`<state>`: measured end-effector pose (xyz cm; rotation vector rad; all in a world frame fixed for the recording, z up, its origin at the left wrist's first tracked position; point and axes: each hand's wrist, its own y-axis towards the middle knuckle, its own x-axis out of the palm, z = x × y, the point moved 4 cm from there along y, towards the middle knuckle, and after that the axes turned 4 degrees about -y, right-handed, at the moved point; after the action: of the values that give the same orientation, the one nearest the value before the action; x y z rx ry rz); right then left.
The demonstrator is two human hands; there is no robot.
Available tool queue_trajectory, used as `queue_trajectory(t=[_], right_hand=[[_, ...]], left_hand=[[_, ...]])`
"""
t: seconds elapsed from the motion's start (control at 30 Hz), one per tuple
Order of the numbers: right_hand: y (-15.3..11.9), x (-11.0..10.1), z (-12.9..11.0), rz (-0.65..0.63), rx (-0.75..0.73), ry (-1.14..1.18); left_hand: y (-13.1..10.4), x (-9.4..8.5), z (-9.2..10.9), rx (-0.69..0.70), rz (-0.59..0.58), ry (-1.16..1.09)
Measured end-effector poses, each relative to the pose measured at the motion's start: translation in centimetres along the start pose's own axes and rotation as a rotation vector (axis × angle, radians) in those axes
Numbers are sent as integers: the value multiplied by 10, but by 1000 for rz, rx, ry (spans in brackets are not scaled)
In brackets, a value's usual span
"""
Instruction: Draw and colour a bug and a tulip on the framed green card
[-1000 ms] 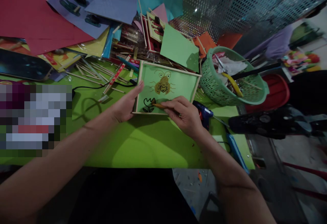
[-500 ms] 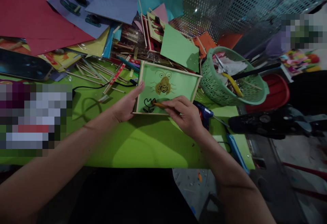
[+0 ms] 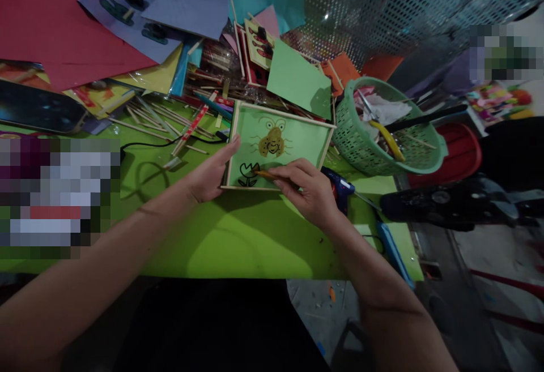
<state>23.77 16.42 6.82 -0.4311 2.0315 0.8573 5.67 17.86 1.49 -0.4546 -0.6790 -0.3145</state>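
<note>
A light green sheet framed with thin wooden sticks, a framed picture [image 3: 304, 140], lies on the green table in front of me. On it are a brown, bee-like insect [image 3: 272, 141] and a black-outlined flower [image 3: 248, 172]. My left hand [image 3: 215, 175] grips the frame's left side, thumb over the edge. In my right hand [image 3: 306, 186] is an orange-brown pencil or pen [image 3: 267, 174], pinched between the fingers, its tip at the right of the flower's petals. Whether the tip touches the paper is too small to tell.
A green basket [image 3: 361, 151] of tools and scraps stands at right, with a blue glue gun [image 3: 340, 186] beside the right wrist. Loose wooden sticks [image 3: 148, 120], coloured paper [image 3: 46, 26] and a green card [image 3: 297, 80] crowd the back. A black cable [image 3: 170, 144] runs at left.
</note>
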Motion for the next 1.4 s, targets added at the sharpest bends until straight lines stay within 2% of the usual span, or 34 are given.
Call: queue_trajectory(t=[0.17,0.4,0.73,0.93,1.4], right_hand=[[0,-1,-2,-40,-9,-2],[0,-4,-1,-14,12,2],[0,-3,0,-18,4,12],[-1,-1,0,-40,-4,-4],[0,-6,0,-1,-4,-28]], left_hand=[[1,0,-1,-1,-25,-10],[0,5,2,-27,9,-40],[-1,2,2,-29,45,-12],[0,3,2,-16,18,-24],[-1,5,4,1,18,-21]])
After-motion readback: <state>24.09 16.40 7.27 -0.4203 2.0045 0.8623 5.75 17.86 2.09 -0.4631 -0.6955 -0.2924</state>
